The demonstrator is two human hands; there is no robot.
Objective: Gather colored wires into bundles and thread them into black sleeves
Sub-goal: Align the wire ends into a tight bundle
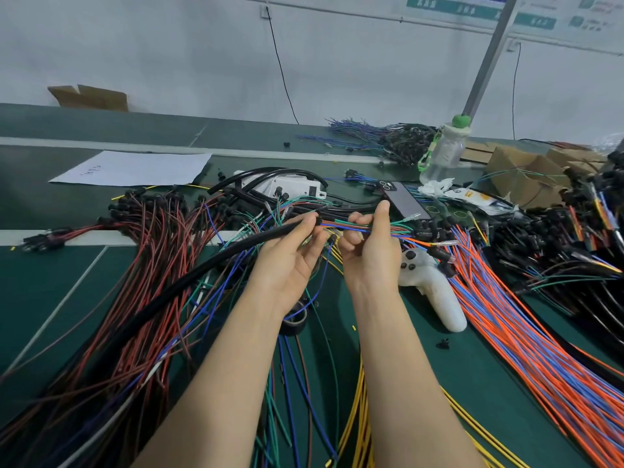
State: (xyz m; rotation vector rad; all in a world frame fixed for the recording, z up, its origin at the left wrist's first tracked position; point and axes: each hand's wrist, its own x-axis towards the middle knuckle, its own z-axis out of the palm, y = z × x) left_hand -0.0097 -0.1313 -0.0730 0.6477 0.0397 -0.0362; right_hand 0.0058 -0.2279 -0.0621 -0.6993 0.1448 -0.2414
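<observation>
L hand (pixel 290 261) pinching black sleeve (pixel 219 256) end, R hand (pixel 371 258) gripping wire bundle (pixel 334 226)

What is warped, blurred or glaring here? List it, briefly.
Head view: wide-angle bending tilts the white table stripe and leans the metal pole. Head view: light is soft and even; the left hand pinching the black sleeve and right hand holding the wire bundle are sharp. Head view: wall posters are too blurred to read.
</observation>
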